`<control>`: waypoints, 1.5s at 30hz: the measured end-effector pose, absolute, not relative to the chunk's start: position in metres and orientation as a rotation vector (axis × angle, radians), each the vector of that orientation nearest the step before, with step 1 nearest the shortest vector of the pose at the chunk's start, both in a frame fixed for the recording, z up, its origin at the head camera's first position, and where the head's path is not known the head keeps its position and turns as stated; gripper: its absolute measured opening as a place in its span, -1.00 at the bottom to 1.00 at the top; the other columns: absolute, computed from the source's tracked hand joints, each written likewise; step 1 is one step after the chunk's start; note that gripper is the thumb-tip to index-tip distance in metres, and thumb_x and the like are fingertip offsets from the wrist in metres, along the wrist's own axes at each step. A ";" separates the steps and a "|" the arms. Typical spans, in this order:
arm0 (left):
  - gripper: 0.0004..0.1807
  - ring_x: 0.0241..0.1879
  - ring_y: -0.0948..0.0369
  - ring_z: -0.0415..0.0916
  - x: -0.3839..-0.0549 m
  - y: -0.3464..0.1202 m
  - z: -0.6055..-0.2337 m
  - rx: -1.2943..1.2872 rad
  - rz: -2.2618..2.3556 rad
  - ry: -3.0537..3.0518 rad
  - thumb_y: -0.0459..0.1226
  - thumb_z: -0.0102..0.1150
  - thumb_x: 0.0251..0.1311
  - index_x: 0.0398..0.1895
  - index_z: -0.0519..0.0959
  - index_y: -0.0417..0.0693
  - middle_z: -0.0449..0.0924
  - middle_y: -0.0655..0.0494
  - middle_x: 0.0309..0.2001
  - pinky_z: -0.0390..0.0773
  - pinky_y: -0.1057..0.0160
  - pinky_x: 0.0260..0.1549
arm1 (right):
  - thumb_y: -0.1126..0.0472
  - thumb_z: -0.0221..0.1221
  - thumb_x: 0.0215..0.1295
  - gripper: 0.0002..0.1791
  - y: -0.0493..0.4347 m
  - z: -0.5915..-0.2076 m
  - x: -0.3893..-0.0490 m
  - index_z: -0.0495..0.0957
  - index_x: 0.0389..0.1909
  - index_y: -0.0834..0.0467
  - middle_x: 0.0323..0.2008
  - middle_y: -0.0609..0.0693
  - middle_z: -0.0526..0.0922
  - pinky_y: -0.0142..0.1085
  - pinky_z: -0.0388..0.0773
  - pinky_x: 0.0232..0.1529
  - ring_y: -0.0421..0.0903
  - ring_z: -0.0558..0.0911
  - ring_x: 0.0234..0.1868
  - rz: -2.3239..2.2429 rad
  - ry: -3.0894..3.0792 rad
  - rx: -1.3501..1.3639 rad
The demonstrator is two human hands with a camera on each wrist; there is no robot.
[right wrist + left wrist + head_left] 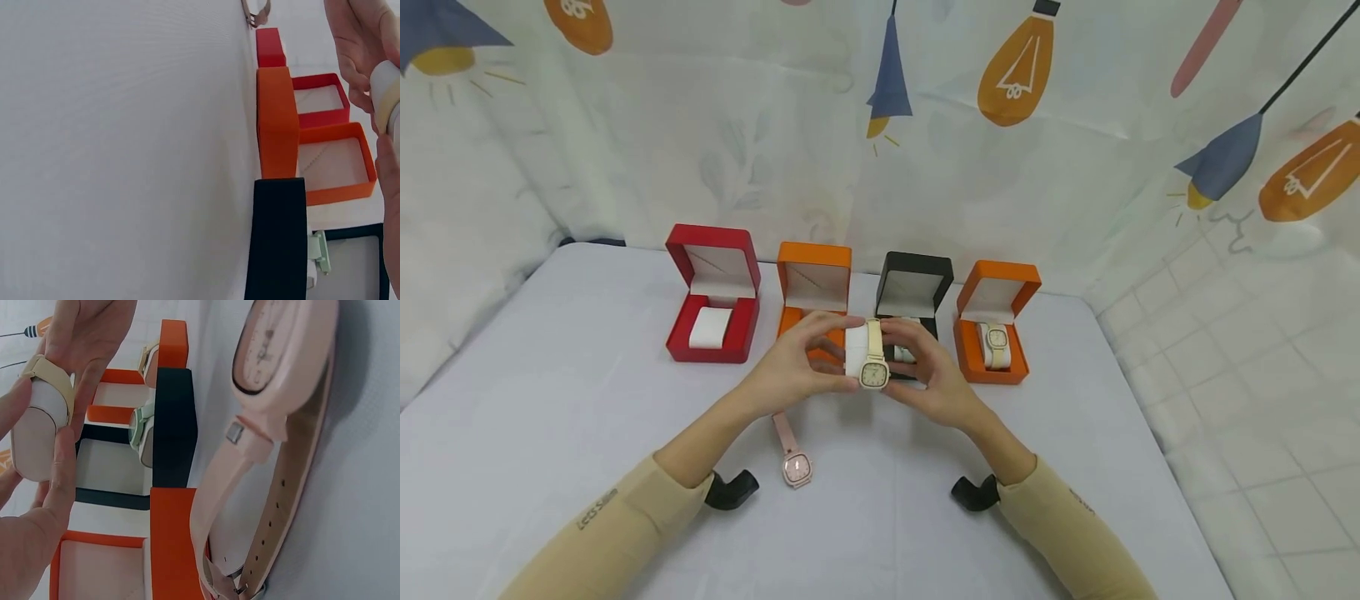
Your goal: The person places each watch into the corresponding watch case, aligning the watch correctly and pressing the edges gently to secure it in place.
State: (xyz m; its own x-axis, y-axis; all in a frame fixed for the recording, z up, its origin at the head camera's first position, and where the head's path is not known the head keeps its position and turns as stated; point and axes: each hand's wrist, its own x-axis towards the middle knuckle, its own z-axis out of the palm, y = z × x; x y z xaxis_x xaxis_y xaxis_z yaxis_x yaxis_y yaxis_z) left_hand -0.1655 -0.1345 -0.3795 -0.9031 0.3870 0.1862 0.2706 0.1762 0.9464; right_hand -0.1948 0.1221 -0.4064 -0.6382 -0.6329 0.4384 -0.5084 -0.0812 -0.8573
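Observation:
A cream watch (pixel 874 375) is wrapped around the right part of a white cushion (pixel 854 350), its square face toward me. My left hand (pixel 793 364) grips the cushion from the left, fingers above and thumb below. From the right, my right hand (pixel 936 379) pinches the cream watch with the cushion inside it. Both are held up in front of the left orange box (pixel 815 250) and the black box (pixel 919 263), partly covering them. A pink watch (pixel 797 468) lies on the table by my left forearm; its buckled strap (pixel 212 506) shows close in the left wrist view.
Behind my hands, four-box row ends are an open red box (pixel 749 329) holding a white cushion and a right orange box (pixel 1018 358) holding a cream watch. A mint-green watch (pixel 139 422) sits in the black box. Black wrist mounts (pixel 732 490) hang under my sleeves.

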 end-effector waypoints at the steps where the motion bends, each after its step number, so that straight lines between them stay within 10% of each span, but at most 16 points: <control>1: -0.14 -0.02 0.01 0.57 -0.165 -0.135 -0.380 0.654 1.839 2.337 -0.38 0.62 -0.01 0.42 0.47 0.06 0.31 0.08 0.28 0.68 0.21 -0.05 | 0.65 0.28 0.19 -0.16 0.122 -0.407 -0.195 0.24 0.49 0.26 0.47 0.10 0.24 -0.02 0.54 0.22 0.12 0.39 0.37 -1.835 2.048 -1.278; 45: -0.09 -0.02 0.06 0.60 -0.166 -0.130 -0.385 0.710 1.792 2.401 -0.38 0.61 -0.01 0.48 0.42 -0.02 0.37 0.05 0.20 0.68 0.24 -0.06 | 0.57 0.39 0.15 -0.30 0.121 -0.403 -0.188 0.46 0.33 0.26 0.53 0.12 0.12 -0.01 0.54 0.22 0.15 0.27 0.45 -1.776 2.122 -1.279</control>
